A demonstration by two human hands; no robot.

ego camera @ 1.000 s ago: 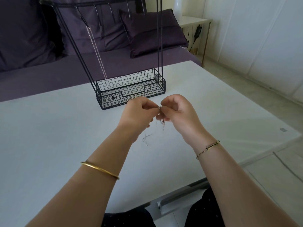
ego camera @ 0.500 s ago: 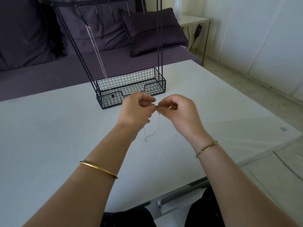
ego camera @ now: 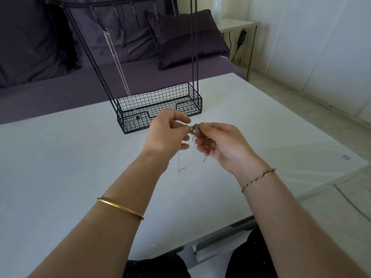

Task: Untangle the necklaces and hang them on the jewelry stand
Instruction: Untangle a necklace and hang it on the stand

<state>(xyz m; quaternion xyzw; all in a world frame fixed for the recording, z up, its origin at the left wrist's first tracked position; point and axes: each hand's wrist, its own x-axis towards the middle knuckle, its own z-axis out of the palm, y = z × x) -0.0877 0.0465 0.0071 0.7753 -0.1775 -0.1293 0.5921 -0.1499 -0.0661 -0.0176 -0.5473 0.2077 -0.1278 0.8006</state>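
A knot of thin tangled necklaces [ego camera: 194, 129] hangs between my hands above the white table [ego camera: 60, 157]. My left hand [ego camera: 166, 135] pinches the knot from the left and my right hand [ego camera: 222, 145] pinches it from the right. Loose chain loops [ego camera: 185, 161] dangle below the knot toward the table. The black wire jewelry stand [ego camera: 158, 109] sits just beyond my hands, with a mesh basket base and hooks on its top bar. One silver necklace [ego camera: 118, 71] hangs from a left hook down into the basket.
A purple sofa with cushions [ego camera: 180, 39] stands behind the table. A small white side table [ego camera: 236, 25] with a cable is at the back right. The table's right edge [ego camera: 331, 177] drops to a tiled floor.
My right hand has turned palm-up and shifted slightly right. The knot now shows between the fingertips, and more chain hangs loose under it.
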